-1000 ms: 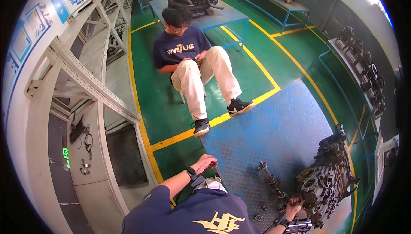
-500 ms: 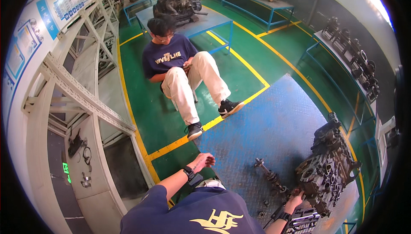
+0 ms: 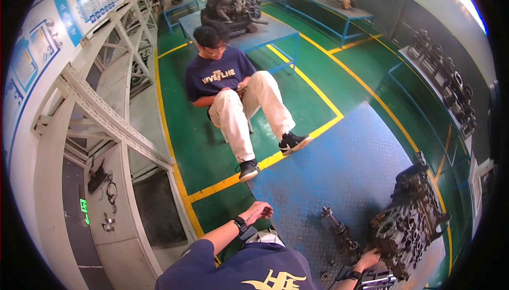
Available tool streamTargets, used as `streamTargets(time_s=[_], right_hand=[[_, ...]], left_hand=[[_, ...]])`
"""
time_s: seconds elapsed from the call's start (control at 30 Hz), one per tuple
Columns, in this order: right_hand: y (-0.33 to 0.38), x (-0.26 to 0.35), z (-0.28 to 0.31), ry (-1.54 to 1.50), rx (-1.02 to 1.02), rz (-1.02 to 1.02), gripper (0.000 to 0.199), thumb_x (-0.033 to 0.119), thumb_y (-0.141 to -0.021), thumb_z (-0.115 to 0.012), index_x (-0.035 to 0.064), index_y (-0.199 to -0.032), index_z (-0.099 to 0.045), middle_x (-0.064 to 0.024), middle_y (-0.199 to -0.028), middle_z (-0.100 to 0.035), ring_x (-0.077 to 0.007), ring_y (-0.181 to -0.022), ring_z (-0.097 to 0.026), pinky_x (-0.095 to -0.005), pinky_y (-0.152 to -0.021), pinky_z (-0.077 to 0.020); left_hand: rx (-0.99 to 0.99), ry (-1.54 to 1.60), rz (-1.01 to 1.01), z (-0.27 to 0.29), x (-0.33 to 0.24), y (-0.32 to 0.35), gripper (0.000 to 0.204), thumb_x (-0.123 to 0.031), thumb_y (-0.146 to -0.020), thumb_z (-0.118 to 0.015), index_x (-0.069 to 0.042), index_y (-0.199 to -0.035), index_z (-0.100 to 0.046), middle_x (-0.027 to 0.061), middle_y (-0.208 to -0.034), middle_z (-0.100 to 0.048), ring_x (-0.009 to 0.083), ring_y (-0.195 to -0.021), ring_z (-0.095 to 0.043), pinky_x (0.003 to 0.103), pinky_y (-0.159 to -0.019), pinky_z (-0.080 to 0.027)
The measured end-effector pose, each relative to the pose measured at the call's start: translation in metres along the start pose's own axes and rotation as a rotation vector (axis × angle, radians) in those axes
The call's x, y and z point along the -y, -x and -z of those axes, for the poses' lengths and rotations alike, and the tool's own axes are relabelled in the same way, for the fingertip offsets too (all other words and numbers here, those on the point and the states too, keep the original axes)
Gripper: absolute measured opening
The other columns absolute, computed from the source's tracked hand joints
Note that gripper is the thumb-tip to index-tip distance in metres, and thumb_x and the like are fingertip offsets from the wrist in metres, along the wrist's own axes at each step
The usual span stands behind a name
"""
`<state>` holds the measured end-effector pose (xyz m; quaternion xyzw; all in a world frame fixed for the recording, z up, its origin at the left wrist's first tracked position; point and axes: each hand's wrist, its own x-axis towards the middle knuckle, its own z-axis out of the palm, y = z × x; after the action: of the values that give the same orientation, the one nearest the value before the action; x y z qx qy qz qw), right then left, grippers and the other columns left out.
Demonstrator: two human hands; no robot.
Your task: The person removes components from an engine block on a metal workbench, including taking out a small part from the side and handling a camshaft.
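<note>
hands low at the engine block, a seated person across the floor

head view: at the lower right of the frame the right hand (image 3: 368,258) reaches out to the dark engine block (image 3: 411,221), fingers laid against its lower left side; whether they grip a part or only rest there i cannot tell. the block sits on the blue checker-plate floor (image 3: 339,168) at the right edge of the frame, its many small round openings facing up and left. just under the right wrist, which wears a dark watch, lies a metal tool or part with pale bars (image 3: 377,280), cut off by the lower edge.

just left of the block a long metal shaft (image 3: 338,228) lies on the blue floor, near the block but apart from it.

at lower centre the left hand (image 3: 258,211) is held loosely curled, fingers bent inward, holding nothing that shows; it hovers over the edge where blue floor meets green floor (image 3: 185,131). a black watch sits on that wrist.

in the upper middle a second person (image 3: 228,86) in a dark shirt and pale trousers sits on the green floor, legs stretched toward a yellow line, hands together at the lap. behind that person, at the top of the frame, another engine (image 3: 230,1) stands on a blue table (image 3: 265,30). a white steel frame (image 3: 101,115) runs down the left side.
</note>
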<state>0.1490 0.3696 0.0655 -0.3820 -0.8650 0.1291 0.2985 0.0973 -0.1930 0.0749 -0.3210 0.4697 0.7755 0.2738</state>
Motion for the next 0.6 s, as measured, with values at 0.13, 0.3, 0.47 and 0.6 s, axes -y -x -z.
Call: streamTargets(time_s=[0.13, 0.3, 0.47, 0.6], right_hand=[[-0.024, -0.036, -0.01, -1.245, 0.538, -0.864, 0.046, 0.039, -0.097, -0.036, 0.0035, -0.07, -0.048, -0.0077, -0.06, -0.051, -0.0219, -0.05, -0.046, -0.0333, -0.045, -0.037], [-0.022, 0.028, 0.001, -1.441, 0.383, -1.12, 0.031, 0.037, -0.093, -0.035, 0.0144, -0.075, -0.047, 0.0023, -0.056, -0.039, -0.0104, -0.045, -0.033, -0.0233, -0.038, -0.0252], [-0.009, -0.004, -0.026, -1.188, 0.339, -0.903, 0.059, 0.063, -0.09, -0.03, 0.0119, -0.074, -0.054, -0.0035, -0.055, -0.051, -0.017, -0.045, -0.045, -0.0285, -0.04, -0.0346], [-0.018, -0.024, -0.035, -1.159, 0.246, -0.894, 0.054, 0.057, -0.092, -0.035, 0.0091, -0.077, -0.054, -0.0042, -0.059, -0.053, -0.0162, -0.046, -0.046, -0.0268, -0.041, -0.0359]], left_hand=[[0.097, 0.001, -0.077, 0.022, 0.022, -0.023, 0.02, -0.021, -0.085, -0.054, -0.002, -0.084, -0.061, 0.0071, -0.077, -0.064, 0.0169, -0.069, -0.062, 0.027, -0.061, -0.048], [0.02, 0.076, -0.073, 0.014, -0.002, -0.002, 0.023, -0.025, -0.086, -0.051, -0.004, -0.084, -0.06, 0.0066, -0.076, -0.063, 0.0174, -0.07, -0.062, 0.027, -0.064, -0.049], [-0.053, -0.133, 0.015, 0.011, -0.001, -0.003, 0.022, -0.027, -0.083, -0.055, -0.005, -0.084, -0.06, 0.0057, -0.077, -0.064, 0.0168, -0.07, -0.063, 0.028, -0.064, -0.049], [0.031, -0.049, 0.006, -0.004, -0.011, 0.005, 0.023, -0.027, -0.084, -0.054, -0.005, -0.083, -0.06, 0.0065, -0.078, -0.065, 0.0178, -0.07, -0.063, 0.028, -0.065, -0.049]])
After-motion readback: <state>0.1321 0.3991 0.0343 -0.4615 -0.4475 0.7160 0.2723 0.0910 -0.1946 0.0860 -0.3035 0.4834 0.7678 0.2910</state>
